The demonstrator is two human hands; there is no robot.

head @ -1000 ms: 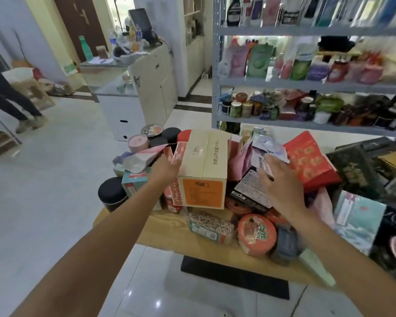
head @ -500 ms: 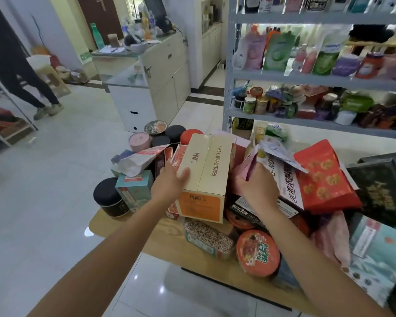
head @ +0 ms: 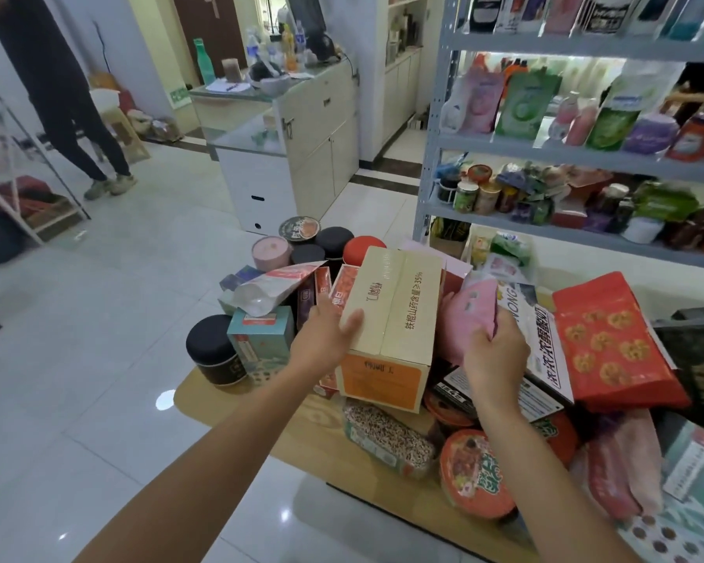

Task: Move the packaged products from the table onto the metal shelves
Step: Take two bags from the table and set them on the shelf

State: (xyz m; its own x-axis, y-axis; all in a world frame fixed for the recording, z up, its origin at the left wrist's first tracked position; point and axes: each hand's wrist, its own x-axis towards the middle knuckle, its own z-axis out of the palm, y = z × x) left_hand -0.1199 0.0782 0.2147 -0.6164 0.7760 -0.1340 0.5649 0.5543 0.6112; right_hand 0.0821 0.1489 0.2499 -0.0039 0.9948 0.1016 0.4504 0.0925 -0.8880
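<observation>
Grey metal shelves (head: 565,154), already crowded with pouches and jars, are standing behind a wooden table (head: 301,424) heaped with packaged goods. A tall cream carton (head: 395,319) with an orange end is sitting upright in the middle of that pile. The left hand (head: 326,339) is gripping the carton's left side, thumb pressing on top. The right hand (head: 494,351) is closing around a pink pouch (head: 470,310) just beside the carton.
</observation>
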